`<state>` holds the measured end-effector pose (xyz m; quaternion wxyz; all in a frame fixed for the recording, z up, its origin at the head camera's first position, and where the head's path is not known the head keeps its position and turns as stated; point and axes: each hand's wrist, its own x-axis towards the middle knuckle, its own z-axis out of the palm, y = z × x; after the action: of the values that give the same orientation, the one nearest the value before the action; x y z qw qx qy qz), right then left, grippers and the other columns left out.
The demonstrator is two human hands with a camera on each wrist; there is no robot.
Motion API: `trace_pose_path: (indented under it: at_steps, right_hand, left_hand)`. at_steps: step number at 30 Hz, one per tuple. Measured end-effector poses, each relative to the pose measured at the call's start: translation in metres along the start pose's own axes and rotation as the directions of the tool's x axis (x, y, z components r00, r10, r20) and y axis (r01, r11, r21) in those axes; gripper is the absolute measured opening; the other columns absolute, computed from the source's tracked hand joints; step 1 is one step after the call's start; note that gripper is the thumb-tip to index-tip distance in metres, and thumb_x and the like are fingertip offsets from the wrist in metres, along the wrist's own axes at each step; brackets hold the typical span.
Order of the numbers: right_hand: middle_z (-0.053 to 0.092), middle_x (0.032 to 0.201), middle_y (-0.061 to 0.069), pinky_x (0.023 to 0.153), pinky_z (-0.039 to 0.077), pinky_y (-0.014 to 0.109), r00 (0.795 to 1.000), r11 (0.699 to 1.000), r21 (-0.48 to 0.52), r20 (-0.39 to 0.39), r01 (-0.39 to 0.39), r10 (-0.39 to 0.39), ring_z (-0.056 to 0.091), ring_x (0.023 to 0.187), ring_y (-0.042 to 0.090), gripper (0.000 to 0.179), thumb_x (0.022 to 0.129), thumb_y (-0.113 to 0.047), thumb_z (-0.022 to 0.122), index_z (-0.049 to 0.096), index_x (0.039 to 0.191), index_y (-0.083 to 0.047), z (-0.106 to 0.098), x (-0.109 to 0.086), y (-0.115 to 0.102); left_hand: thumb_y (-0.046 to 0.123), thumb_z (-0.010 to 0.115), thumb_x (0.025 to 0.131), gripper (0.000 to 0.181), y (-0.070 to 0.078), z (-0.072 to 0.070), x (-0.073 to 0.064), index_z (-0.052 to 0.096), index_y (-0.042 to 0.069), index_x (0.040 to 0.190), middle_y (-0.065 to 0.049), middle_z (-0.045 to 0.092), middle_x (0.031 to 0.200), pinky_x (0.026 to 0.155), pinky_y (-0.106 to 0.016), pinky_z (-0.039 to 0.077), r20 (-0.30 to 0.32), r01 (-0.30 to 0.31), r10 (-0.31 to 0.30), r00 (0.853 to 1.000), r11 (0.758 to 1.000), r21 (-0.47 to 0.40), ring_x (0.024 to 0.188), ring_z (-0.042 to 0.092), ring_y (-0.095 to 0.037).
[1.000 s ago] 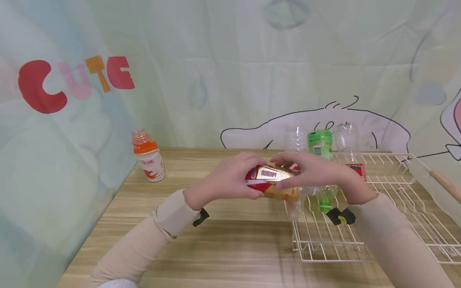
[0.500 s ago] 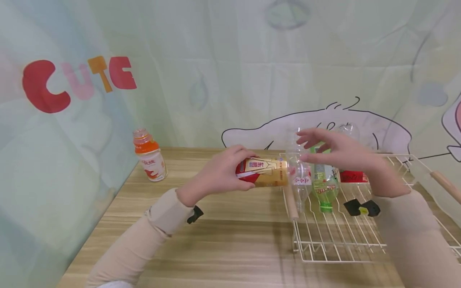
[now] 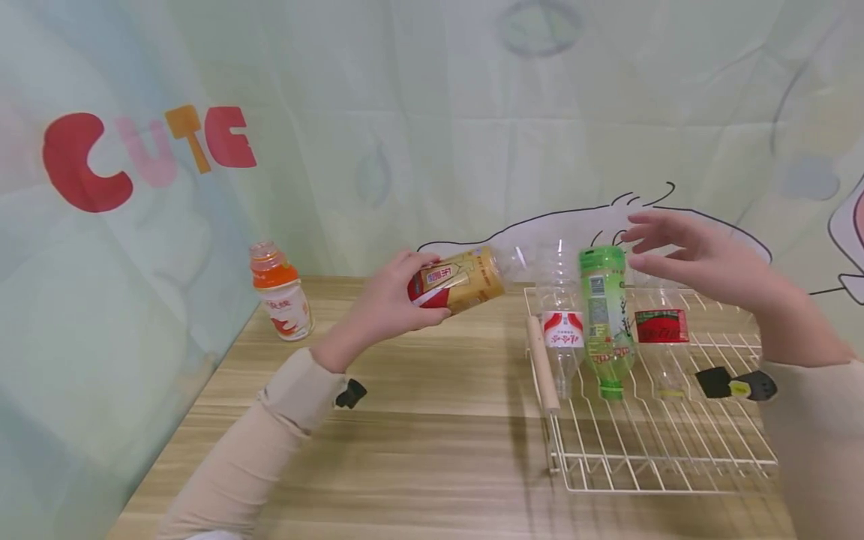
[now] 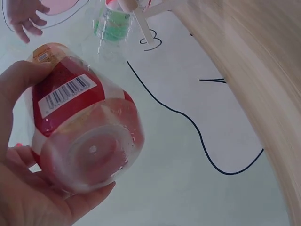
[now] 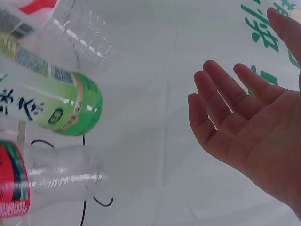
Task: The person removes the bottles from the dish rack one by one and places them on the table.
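Note:
My left hand (image 3: 381, 306) grips a plastic bottle (image 3: 459, 281) with a gold and red label round its base end. The bottle is tilted, its clear neck pointing right and up; in the left wrist view its round bottom (image 4: 94, 153) faces the camera. My right hand (image 3: 709, 259) hovers above the rack with fingers loosely bent and nothing in them. Below and left of it, a green bottle (image 3: 607, 322) stands upside down on the white wire rack (image 3: 628, 491). Clear bottles with a red-and-white label (image 3: 563, 330) and a red label (image 3: 661, 326) flank it, also neck down.
An orange and white bottle (image 3: 285, 304) stands upright at the table's left, near the curtain. The wire rack has a wooden handle (image 3: 543, 364) on its left side. A printed curtain (image 3: 405, 150) hangs behind the wooden table (image 3: 418, 465).
My right hand has let go of the gold and red bottle and moved right and up. The left hand has carried that bottle left and up, tilting its neck end higher.

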<state>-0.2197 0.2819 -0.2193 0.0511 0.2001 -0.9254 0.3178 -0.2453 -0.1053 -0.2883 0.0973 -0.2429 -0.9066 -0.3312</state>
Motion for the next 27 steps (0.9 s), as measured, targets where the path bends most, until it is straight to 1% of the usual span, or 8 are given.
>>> trace_pose_path:
  at_steps: [6,10,13,15,18,21,22,27]
  right_hand:
    - [0.054,0.119,-0.024,0.077,0.039,0.009,0.997,0.999,-0.005,-0.065,-0.052,0.052,0.049,0.103,-0.012,0.058,0.094,-0.026,0.062,0.039,0.146,-0.020,-0.008,-0.007,0.019]
    - [0.051,0.115,-0.030,0.076,0.038,0.006,0.994,0.998,0.010,-0.092,-0.060,0.061,0.048,0.102,-0.013,0.058,0.095,-0.025,0.061,0.037,0.147,-0.015,-0.010,-0.012,0.034]
    - [0.051,0.113,-0.030,0.074,0.039,0.004,0.992,0.996,0.015,-0.092,-0.090,0.091,0.047,0.100,-0.016,0.060,0.096,-0.027,0.060,0.035,0.148,-0.012,-0.011,-0.015,0.046]
    - [0.054,0.117,-0.023,0.073,0.039,0.004,0.989,0.993,0.003,-0.089,-0.115,0.114,0.046,0.098,-0.018,0.060,0.096,-0.029,0.059,0.035,0.148,-0.011,-0.011,-0.018,0.053]
    - [0.057,0.128,0.000,0.071,0.039,0.005,0.986,0.989,-0.021,-0.088,-0.147,0.145,0.045,0.094,-0.021,0.062,0.096,-0.031,0.059,0.034,0.148,-0.008,-0.009,-0.021,0.062]
    - [0.055,0.130,0.020,0.069,0.042,0.009,0.985,0.988,-0.032,-0.088,-0.152,0.149,0.047,0.089,-0.020,0.062,0.096,-0.029,0.058,0.034,0.147,-0.003,-0.007,-0.024,0.070]
    - [0.055,0.130,0.019,0.068,0.044,0.010,0.984,0.987,-0.030,-0.087,-0.156,0.153,0.048,0.088,-0.019,0.062,0.097,-0.029,0.058,0.033,0.146,-0.002,-0.006,-0.025,0.073]
    - [0.051,0.130,0.029,0.066,0.048,0.015,0.985,0.987,-0.001,-0.059,-0.160,0.160,0.052,0.083,-0.015,0.061,0.098,-0.025,0.056,0.030,0.146,0.004,-0.002,-0.028,0.085]
  left_hand:
    - [0.027,0.079,0.075,0.069,-0.012,-0.009,0.001,0.049,0.009,0.135,-0.009,0.047,0.122,0.061,-0.031,0.056,-0.043,0.073,-0.076,0.996,0.994,-0.078,0.103,0.050,-0.027]
    - [0.022,0.079,0.075,0.072,-0.020,-0.013,0.001,0.046,0.007,0.138,-0.013,0.045,0.123,0.057,-0.031,0.056,-0.065,0.107,-0.117,0.991,0.984,-0.144,0.103,0.050,-0.030]
    - [0.021,0.079,0.075,0.073,-0.027,-0.015,0.001,0.045,0.007,0.138,-0.014,0.044,0.125,0.057,-0.032,0.057,-0.083,0.134,-0.148,0.986,0.979,-0.154,0.106,0.049,-0.031]
    - [0.022,0.080,0.075,0.073,-0.034,-0.015,0.002,0.046,0.007,0.138,-0.014,0.044,0.126,0.060,-0.034,0.057,-0.103,0.153,-0.167,0.981,0.979,-0.134,0.107,0.048,-0.030]
    - [0.024,0.080,0.075,0.074,-0.045,-0.015,0.003,0.046,0.007,0.138,-0.015,0.044,0.126,0.066,-0.037,0.057,-0.127,0.186,-0.200,0.972,0.976,-0.114,0.108,0.047,-0.030]
    - [0.024,0.079,0.075,0.074,-0.057,-0.014,0.004,0.045,0.005,0.138,-0.017,0.043,0.128,0.074,-0.041,0.056,-0.150,0.212,-0.230,0.961,0.969,-0.126,0.108,0.047,-0.031]
    - [0.023,0.079,0.075,0.075,-0.061,-0.013,0.004,0.045,0.005,0.139,-0.017,0.042,0.128,0.077,-0.042,0.055,-0.159,0.219,-0.240,0.958,0.966,-0.137,0.108,0.046,-0.031]
    - [0.021,0.078,0.078,0.074,-0.079,-0.008,0.004,0.041,0.001,0.139,-0.021,0.041,0.128,0.089,-0.045,0.048,-0.213,0.233,-0.272,0.938,0.953,-0.193,0.110,0.045,-0.033]
